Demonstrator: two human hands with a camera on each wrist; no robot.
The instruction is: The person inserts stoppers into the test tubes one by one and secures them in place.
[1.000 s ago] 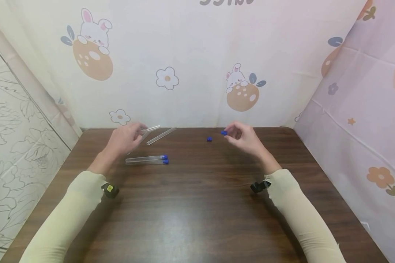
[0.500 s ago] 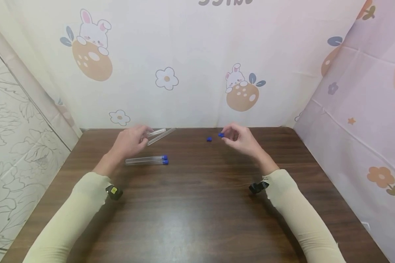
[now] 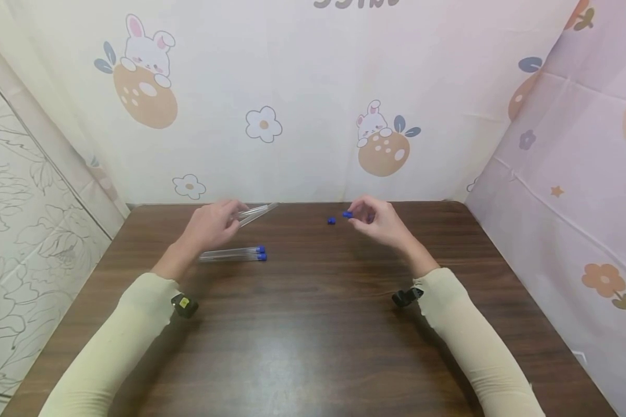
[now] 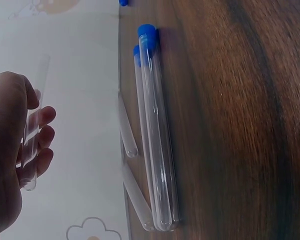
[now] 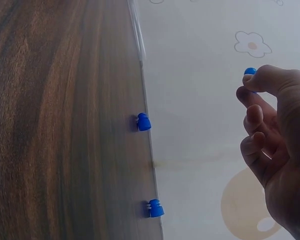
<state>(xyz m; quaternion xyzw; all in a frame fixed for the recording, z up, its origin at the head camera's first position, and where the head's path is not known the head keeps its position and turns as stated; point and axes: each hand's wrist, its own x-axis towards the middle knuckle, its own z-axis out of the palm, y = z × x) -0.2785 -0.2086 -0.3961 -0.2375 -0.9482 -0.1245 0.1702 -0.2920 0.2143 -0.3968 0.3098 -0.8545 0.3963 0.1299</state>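
Observation:
My left hand point(image 3: 214, 226) holds a clear, uncapped test tube point(image 4: 31, 155) above the back left of the table, fingers curled round it in the left wrist view. Between thumb and forefinger my right hand point(image 3: 383, 223) pinches a blue stopper point(image 5: 250, 71), raised above the table. Two more blue stoppers lie on the wood: one stopper point(image 5: 143, 122) left of that hand, another stopper point(image 5: 155, 208) mostly hidden behind it in the head view. Two blue-capped test tubes point(image 3: 233, 253) lie side by side in front of the left hand. Behind them rest two uncapped tubes, a nearer tube point(image 4: 137, 197) and a farther tube point(image 4: 127, 130).
The brown wooden table point(image 3: 292, 324) reaches back to a patterned curtain point(image 3: 313, 116) hanging along its far edge. Another curtain point(image 3: 563, 191) hangs at the right side. A small black camera sits at each wrist, the left camera point(image 3: 184, 305) and the right camera point(image 3: 407, 296).
My left hand has moved right with the test tube, which now overlaps a lying tube in the head view. My right hand has shifted slightly left with its stopper. The capped tubes stay put.

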